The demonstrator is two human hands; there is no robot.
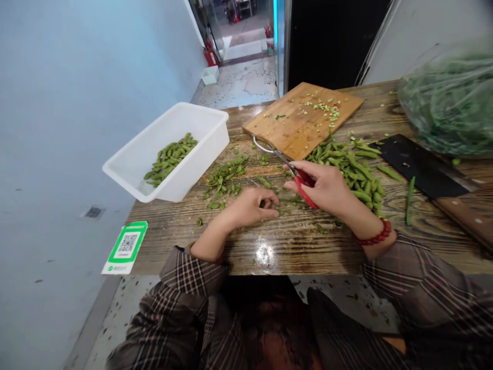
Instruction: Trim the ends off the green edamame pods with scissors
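Note:
Red-handled scissors (306, 192) are gripped in my right hand (327, 187), their blades pointing up and left toward the cutting board (300, 118). My left hand (254, 206) is curled low over the table, fingertips close to the thumb; what it holds, if anything, is too hidden to name. A thin green stem (290, 201) lies between the hands. Beside my right hand is a heap of green pods (360, 172). Small trimmed green bits (225, 177) lie beyond my left hand. More pods (171, 156) rest in the white tub (196, 167) at the left.
A black cleaver (423, 164) with a wooden handle lies at the right, near a large plastic bag of greens (454, 108). Chopped pieces are scattered on the board. A green QR-code card (126, 246) sits at the left edge of the wooden table (308, 257).

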